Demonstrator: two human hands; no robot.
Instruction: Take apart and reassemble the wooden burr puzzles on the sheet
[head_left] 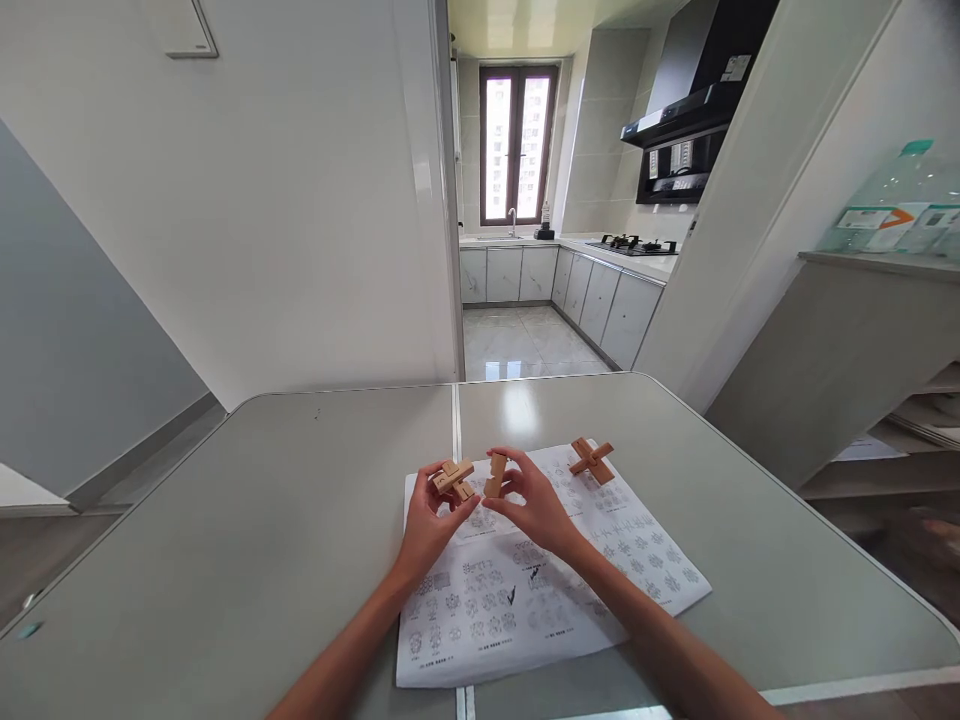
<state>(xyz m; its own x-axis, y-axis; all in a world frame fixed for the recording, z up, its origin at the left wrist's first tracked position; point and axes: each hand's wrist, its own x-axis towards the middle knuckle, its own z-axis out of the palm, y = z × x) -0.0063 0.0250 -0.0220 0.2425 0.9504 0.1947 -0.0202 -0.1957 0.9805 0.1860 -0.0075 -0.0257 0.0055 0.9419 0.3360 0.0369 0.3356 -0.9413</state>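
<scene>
My left hand (433,522) is closed around a small cluster of interlocked wooden puzzle pieces (454,478), with notched bars crossing each other. Just to its right, my right hand (534,500) pinches a single notched wooden piece (495,475), held upright between thumb and fingers. A small gap separates this piece from the cluster. Both hands are above a printed instruction sheet (487,640) covered with small diagrams and a few dark check marks. Another wooden cross-shaped assembly (592,461) lies on the sheet's far right part.
The grey table (262,560) has a pale seam down its middle. Beyond its far edge a doorway opens to a kitchen with a window (514,145) and a stove (634,245). At right, large plastic bottles (885,215) stand on a shelf unit (825,340).
</scene>
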